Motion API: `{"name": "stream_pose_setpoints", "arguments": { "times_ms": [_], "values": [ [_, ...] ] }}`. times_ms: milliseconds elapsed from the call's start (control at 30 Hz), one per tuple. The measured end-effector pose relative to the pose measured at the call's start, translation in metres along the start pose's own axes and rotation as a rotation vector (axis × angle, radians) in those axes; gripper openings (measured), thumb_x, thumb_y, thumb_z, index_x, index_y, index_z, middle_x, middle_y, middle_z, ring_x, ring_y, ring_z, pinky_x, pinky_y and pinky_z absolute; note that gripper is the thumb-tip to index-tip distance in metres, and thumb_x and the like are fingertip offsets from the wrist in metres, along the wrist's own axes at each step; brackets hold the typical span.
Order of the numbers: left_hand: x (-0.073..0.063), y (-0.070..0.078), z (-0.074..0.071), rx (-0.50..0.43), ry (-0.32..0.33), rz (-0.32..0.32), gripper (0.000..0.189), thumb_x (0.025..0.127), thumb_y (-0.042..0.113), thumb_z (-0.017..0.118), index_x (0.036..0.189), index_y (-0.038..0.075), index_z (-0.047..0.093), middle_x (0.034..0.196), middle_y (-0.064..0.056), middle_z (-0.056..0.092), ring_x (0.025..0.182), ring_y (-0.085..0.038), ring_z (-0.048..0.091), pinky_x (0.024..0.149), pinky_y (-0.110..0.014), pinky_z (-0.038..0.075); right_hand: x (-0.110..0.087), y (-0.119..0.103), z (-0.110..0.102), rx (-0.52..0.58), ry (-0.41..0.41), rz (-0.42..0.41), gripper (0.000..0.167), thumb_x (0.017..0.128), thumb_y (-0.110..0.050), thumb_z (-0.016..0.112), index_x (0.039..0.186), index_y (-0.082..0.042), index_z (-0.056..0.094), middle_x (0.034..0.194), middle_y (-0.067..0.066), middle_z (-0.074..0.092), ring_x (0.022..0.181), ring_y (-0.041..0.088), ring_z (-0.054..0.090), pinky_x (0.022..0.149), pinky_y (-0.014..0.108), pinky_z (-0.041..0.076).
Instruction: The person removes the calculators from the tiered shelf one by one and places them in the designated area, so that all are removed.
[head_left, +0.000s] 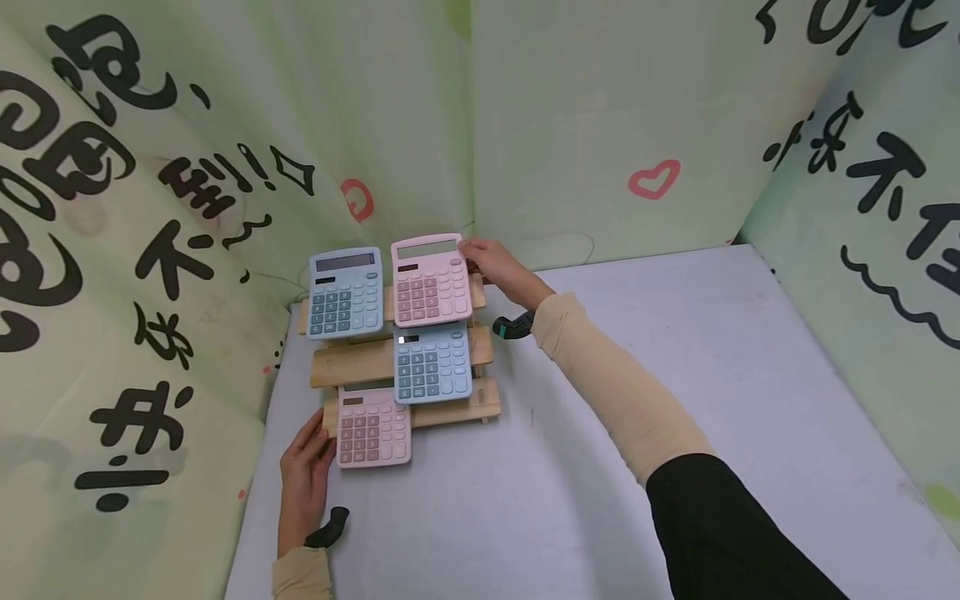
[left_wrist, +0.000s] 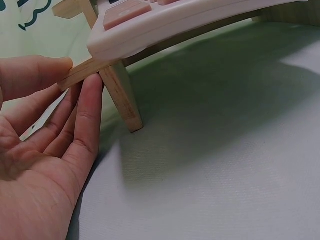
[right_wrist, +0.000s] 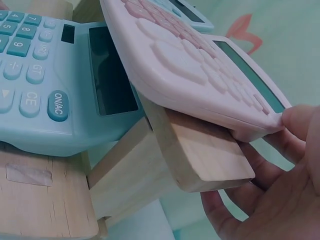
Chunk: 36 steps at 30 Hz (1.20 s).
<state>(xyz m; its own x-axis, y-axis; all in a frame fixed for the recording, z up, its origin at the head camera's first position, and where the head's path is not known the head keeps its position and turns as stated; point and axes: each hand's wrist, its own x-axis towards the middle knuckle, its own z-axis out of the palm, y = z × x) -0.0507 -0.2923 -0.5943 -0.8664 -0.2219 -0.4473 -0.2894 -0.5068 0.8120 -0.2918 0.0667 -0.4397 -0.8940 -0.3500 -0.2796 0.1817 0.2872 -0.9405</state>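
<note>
A stepped wooden rack (head_left: 352, 365) with slats stands on the table, bearing two pink and two blue calculators. My right hand (head_left: 504, 271) pinches the top right corner of the upper pink calculator (head_left: 431, 287). In the right wrist view its thumb is over that corner, with the fingers (right_wrist: 257, 167) beneath, by the end of the top slat (right_wrist: 210, 160). At the front left, my left hand (head_left: 303, 483) grips the end of the lowest slat (left_wrist: 82, 72) between thumb and fingers, beside the lower pink calculator (head_left: 373, 433).
One blue calculator (head_left: 345, 296) leans at the rack's upper left, another blue calculator (head_left: 433, 367) below the upper pink one. The white table (head_left: 637, 400) extends to the right. A printed green curtain (head_left: 547, 125) hangs close behind the rack and along both sides.
</note>
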Motion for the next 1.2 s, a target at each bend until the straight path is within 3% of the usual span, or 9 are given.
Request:
{"name": "stream_pose_setpoints", "arguments": {
  "times_ms": [300, 567, 767, 1000, 1200],
  "values": [
    [-0.003, 0.000, 0.000, 0.013, -0.011, 0.026, 0.058, 0.107, 0.009, 0.057, 0.161, 0.009, 0.038, 0.150, 0.004, 0.049, 0.129, -0.002, 0.057, 0.101, -0.017, 0.053, -0.002, -0.006, -0.002, 0.021, 0.020, 0.009, 0.048, 0.115, -0.038, 0.035, 0.149, -0.009, 0.052, 0.143, 0.014, 0.060, 0.130, 0.030, 0.058, 0.117, 0.047, 0.044],
    [-0.001, -0.002, -0.001, 0.002, -0.001, 0.022, 0.056, 0.107, 0.009, 0.057, 0.161, 0.011, 0.041, 0.154, 0.002, 0.047, 0.130, -0.003, 0.058, 0.102, -0.017, 0.053, -0.006, -0.010, -0.012, 0.053, 0.065, 0.001, 0.046, 0.115, -0.036, 0.035, 0.146, -0.008, 0.053, 0.136, 0.017, 0.062, 0.118, 0.031, 0.065, 0.115, 0.048, 0.048],
    [-0.001, -0.002, -0.001, 0.019, -0.016, 0.030, 0.057, 0.107, 0.010, 0.057, 0.161, 0.011, 0.040, 0.153, 0.002, 0.049, 0.130, -0.003, 0.058, 0.102, -0.017, 0.053, -0.014, -0.013, -0.026, 0.102, 0.081, 0.019, 0.047, 0.115, -0.037, 0.035, 0.149, -0.009, 0.048, 0.139, 0.020, 0.057, 0.121, 0.035, 0.062, 0.117, 0.053, 0.046],
    [-0.001, -0.002, 0.000, 0.005, 0.011, -0.004, 0.054, 0.107, 0.012, 0.057, 0.160, 0.014, 0.043, 0.159, -0.001, 0.042, 0.134, -0.006, 0.055, 0.102, -0.016, 0.052, -0.026, -0.013, -0.047, 0.095, 0.111, 0.030, 0.048, 0.114, -0.038, 0.035, 0.153, -0.010, 0.045, 0.140, 0.019, 0.056, 0.122, 0.034, 0.061, 0.114, 0.053, 0.049],
    [0.000, -0.002, 0.000, 0.005, 0.015, 0.004, 0.055, 0.107, 0.011, 0.058, 0.160, 0.013, 0.042, 0.154, 0.002, 0.046, 0.131, -0.005, 0.057, 0.101, -0.017, 0.053, -0.035, -0.009, -0.062, 0.075, 0.123, 0.040, 0.052, 0.114, -0.040, 0.035, 0.156, -0.012, 0.042, 0.140, 0.017, 0.055, 0.121, 0.032, 0.060, 0.112, 0.050, 0.050]
  ]
}}
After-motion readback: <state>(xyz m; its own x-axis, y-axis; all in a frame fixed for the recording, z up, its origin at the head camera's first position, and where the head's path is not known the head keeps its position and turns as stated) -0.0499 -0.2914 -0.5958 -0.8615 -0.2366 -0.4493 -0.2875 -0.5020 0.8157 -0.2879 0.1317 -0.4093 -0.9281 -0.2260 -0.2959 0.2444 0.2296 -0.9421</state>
